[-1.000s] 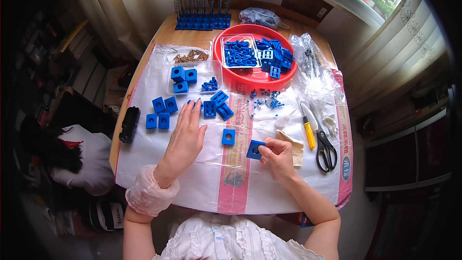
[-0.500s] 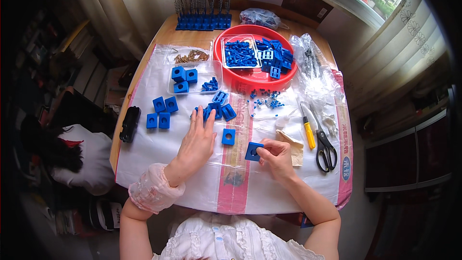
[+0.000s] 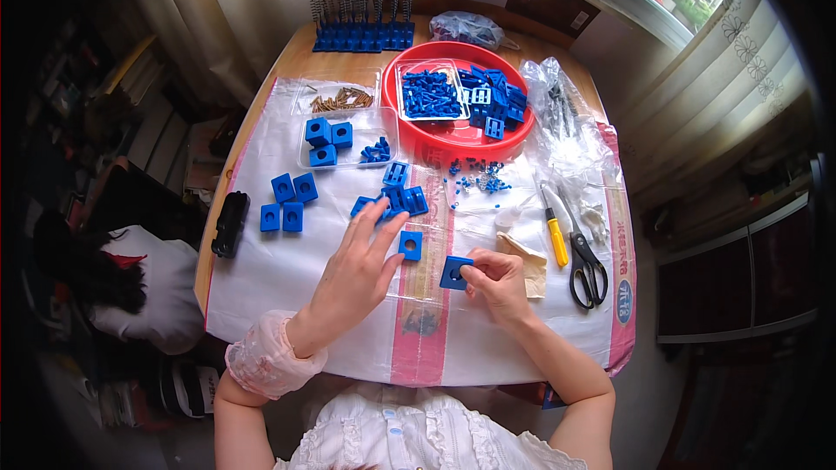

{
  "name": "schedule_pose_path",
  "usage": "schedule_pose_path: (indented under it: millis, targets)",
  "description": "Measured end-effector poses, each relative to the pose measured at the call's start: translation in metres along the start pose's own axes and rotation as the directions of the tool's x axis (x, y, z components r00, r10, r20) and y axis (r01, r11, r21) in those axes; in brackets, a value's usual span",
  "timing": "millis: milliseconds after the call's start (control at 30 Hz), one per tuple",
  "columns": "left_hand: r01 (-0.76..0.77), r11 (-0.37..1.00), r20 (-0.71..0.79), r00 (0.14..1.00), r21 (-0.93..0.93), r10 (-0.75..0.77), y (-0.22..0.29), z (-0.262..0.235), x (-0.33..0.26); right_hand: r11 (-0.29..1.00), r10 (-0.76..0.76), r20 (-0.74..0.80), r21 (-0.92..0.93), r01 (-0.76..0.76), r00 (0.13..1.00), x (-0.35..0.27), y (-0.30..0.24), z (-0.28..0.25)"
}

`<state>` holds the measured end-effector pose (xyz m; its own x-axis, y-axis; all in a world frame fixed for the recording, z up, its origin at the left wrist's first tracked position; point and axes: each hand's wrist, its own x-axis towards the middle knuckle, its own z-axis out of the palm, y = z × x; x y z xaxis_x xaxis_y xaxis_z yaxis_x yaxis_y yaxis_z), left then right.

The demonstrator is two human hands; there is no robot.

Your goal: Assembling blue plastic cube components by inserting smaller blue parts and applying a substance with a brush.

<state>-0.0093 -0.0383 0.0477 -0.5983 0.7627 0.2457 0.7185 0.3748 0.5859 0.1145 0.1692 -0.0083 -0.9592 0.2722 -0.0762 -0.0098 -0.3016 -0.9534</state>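
My right hand [image 3: 496,283] pinches a flat blue square block [image 3: 455,272] with a round hole, held just above the white sheet [image 3: 279,278]. My left hand [image 3: 359,265] lies flat with fingers spread, its fingertips reaching a small cluster of blue blocks [image 3: 394,200]. A single blue square block [image 3: 410,245] sits between the two hands, beside my left fingers.
A red round tray [image 3: 453,135] of blue parts stands at the back. Several blue cubes [image 3: 289,202] lie to the left, a black object [image 3: 231,223] at the table's left edge. A yellow-handled screwdriver [image 3: 554,231] and scissors [image 3: 588,261] lie to the right. Blue stands with rods [image 3: 361,35] line the far edge.
My left hand has slid forward and right, from the bare sheet up to the cluster of blue blocks. My right hand keeps the blue block in about the same place.
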Motion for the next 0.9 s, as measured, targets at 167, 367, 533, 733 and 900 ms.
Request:
schedule_pose_path:
  millis: [167,367,533,733,900]
  targets:
    - [0.296,0.759,0.318,0.940,-0.580,-0.123,0.008,0.018,-0.003,0.999,-0.010,0.020,-0.041,0.011,1.000,0.000,0.000,0.001]
    - [0.398,0.447,0.395,0.913,-0.801,-0.106,0.009,0.039,0.000,0.992,-0.047,0.034,-0.111,0.050,0.998,0.001,0.000,0.002]
    - [0.420,0.340,0.403,0.907,-0.842,-0.122,0.006,0.048,0.000,0.993,-0.049,0.040,-0.109,0.053,0.998,0.001,0.001,0.002]
    - [0.423,0.384,0.394,0.906,-0.821,-0.154,0.005,0.045,-0.001,0.995,0.049,0.050,-0.084,-0.045,0.998,0.001,-0.002,0.005]
    - [0.327,0.528,0.309,0.943,-0.784,-0.124,0.005,0.045,-0.003,0.994,0.044,0.051,-0.102,-0.039,0.998,0.002,0.004,0.004]
